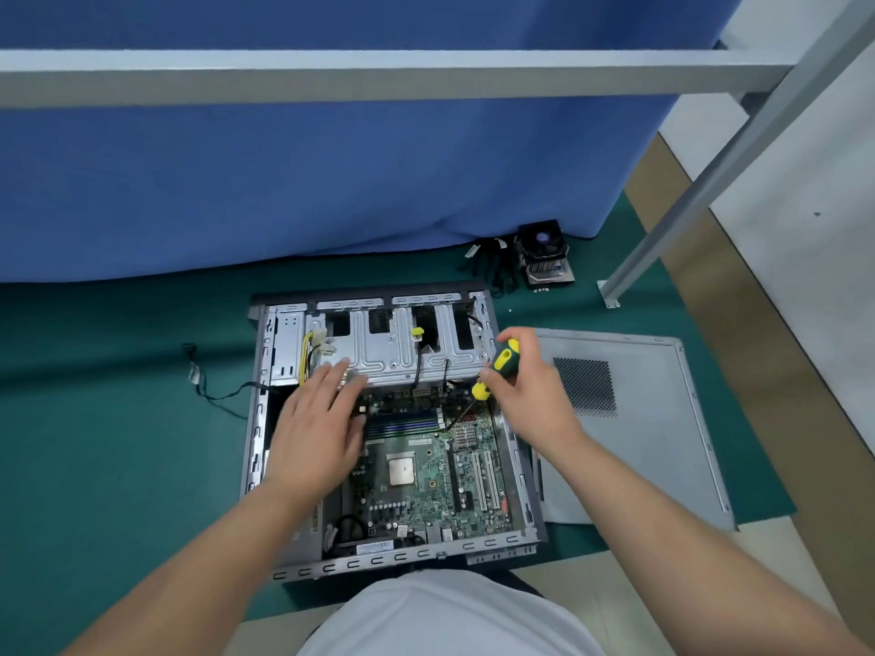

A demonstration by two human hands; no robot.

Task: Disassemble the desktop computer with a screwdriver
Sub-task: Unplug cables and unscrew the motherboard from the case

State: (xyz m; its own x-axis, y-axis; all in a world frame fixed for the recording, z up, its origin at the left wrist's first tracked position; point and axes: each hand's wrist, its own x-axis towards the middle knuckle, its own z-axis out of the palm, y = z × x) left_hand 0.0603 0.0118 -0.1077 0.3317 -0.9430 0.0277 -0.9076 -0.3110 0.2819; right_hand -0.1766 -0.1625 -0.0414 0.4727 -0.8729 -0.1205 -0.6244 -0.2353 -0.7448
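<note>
unscrewing the motherboard inside an open computer case

seen from above, an open case (258,419) lies flat on a green mat (118,419). a loose cable (208,385) trails off its left side. the left hand (322,428), fingers straight and apart, rests over the motherboard (426,485) edge, reaching the drive cage (402,357). the right hand (530,395) is clamped on a yellow-green screwdriver (497,371), its tip angled down onto the board's upper right. to do it well, keep the tip square in the screw and the case steadied. black wires (419,366) hang near the shaft and may snag. a removed fan (544,253) sits behind; the side panel (639,419) lies right.
</note>
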